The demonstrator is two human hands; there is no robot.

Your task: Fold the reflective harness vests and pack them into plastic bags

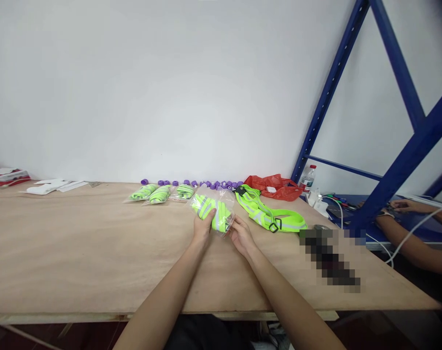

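Note:
A clear plastic bag (pixel 214 210) with a folded yellow-green reflective strap inside is held up over the table. My left hand (pixel 203 226) grips its lower left side, thumb on the front. My right hand (pixel 241 235) has its fingers closed at the bag's lower right edge; the fingertips are partly behind the plastic. Just to the right lies a loose yellow-green reflective strap (pixel 270 216) with black buckles. Several bagged straps (pixel 159 194) rest on the table to the left of the held bag.
Purple rolls (pixel 215 185) line the wall. A red plastic bag (pixel 275 187) and a bottle (pixel 309 179) stand at the back right, near a blue metal frame (pixel 399 170). Papers (pixel 53 186) lie far left. Another person's arms (pixel 417 238) are at the far right.

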